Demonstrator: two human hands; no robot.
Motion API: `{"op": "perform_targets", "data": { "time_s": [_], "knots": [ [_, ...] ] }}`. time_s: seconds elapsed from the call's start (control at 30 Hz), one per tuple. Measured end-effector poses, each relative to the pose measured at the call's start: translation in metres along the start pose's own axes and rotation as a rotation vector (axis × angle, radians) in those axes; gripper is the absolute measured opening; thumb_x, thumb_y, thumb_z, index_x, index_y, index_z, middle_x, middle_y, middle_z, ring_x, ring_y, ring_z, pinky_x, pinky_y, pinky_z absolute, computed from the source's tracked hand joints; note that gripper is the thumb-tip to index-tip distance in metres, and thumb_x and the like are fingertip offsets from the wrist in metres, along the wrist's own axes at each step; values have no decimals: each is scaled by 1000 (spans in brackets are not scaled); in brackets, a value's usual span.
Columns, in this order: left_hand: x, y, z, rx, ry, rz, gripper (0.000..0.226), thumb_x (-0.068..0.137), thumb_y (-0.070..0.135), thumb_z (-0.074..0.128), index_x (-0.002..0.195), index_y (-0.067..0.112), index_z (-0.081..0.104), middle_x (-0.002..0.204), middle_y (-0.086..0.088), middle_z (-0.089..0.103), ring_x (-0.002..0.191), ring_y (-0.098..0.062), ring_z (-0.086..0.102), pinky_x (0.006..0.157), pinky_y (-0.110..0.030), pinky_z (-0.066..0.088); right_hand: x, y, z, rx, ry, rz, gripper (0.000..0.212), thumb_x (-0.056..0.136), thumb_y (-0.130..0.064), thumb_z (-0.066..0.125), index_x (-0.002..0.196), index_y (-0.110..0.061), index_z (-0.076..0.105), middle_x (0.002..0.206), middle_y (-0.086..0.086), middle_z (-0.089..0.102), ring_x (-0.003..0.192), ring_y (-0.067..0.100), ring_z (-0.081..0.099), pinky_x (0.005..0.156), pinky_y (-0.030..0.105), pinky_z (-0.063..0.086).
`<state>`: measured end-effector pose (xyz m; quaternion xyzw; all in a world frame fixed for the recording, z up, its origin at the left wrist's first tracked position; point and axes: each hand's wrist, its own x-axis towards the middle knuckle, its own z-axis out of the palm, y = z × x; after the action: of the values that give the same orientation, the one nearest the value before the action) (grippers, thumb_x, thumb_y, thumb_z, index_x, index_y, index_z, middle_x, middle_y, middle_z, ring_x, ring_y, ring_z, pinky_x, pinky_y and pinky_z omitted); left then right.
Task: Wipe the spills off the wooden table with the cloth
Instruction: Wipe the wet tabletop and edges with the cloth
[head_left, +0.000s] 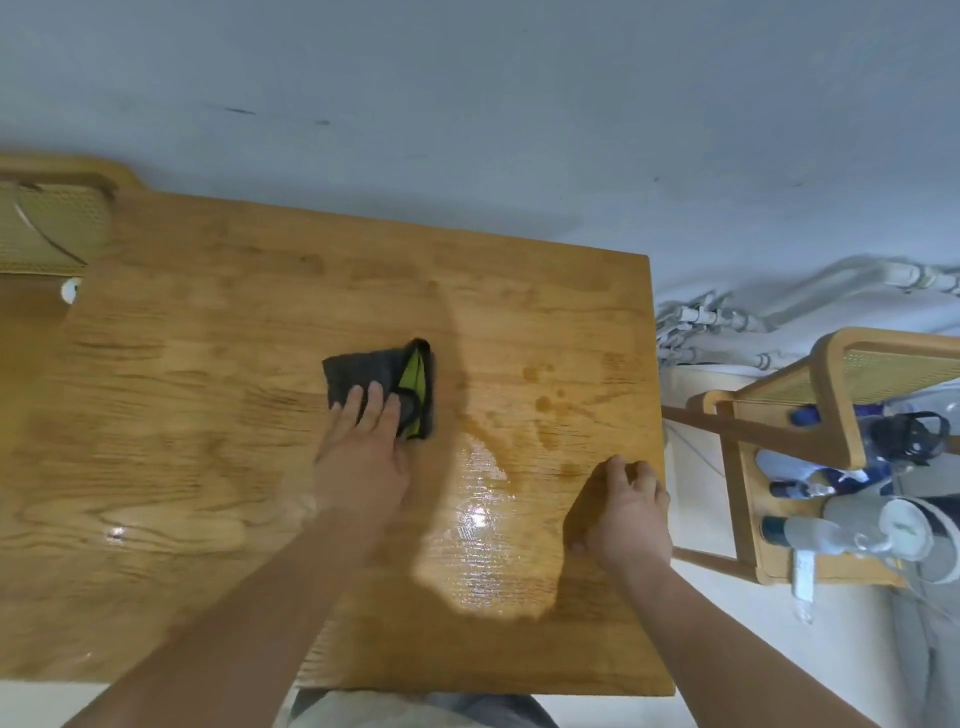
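Observation:
A folded dark grey cloth (363, 371) with a yellow-green inner side lies near the middle of the wooden table (208, 322). My left hand (363, 447) presses flat on the cloth's near edge, fingers spread over it. Small wet spots (543, 387) dot the wood to the right of the cloth, and a shiny wet patch (483, 499) gleams between my two hands. My right hand (628, 514) rests by the table's right edge with its fingers curled loosely and holds nothing.
A wooden chair (831, 395) with a cane back stands to the right, its seat loaded with bottles and other items (852, 525). Another cane-backed chair (47, 223) sits at the far left. White pipes (727, 312) run along the wall.

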<state>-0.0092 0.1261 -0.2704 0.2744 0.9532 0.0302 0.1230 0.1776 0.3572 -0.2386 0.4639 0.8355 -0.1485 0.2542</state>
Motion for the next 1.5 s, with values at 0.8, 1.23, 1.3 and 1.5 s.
{"op": "perform_targets", "data": {
  "time_s": [0.8, 1.23, 1.3, 1.5],
  "knots": [
    [15, 34, -3, 87, -324, 813, 62, 106, 22, 42, 160, 32, 16, 165, 15, -4, 151, -4, -13, 126, -35, -8, -6, 2, -11, -25, -5, -12, 125, 77, -32, 90, 164, -26, 2, 170, 5, -2, 156, 28, 4, 104, 39, 48],
    [0, 57, 5, -57, -264, 741, 57, 101, 24, 51, 155, 32, 35, 166, 13, 14, 150, -1, -1, 125, -31, -4, -7, 14, -7, 0, 31, -96, 115, 80, -37, 84, 163, -24, 6, 167, 5, 8, 153, 31, 11, 110, 40, 47],
    [5, 70, 5, -120, -135, 388, 52, 101, 25, 51, 152, 29, 42, 167, 8, 23, 153, -7, 7, 128, -37, 9, -7, 15, -8, -16, 17, -104, 118, 79, -41, 85, 163, -24, 4, 167, 5, 8, 153, 30, 11, 113, 41, 45],
    [-9, 123, 5, 194, -224, 781, 55, 101, 30, 46, 153, 18, 36, 169, -10, 14, 156, -29, 3, 122, -59, -9, -6, 17, -8, -35, 24, -112, 120, 80, -45, 83, 164, -22, 1, 169, 7, 6, 155, 31, 9, 119, 38, 38]
  ]
}}
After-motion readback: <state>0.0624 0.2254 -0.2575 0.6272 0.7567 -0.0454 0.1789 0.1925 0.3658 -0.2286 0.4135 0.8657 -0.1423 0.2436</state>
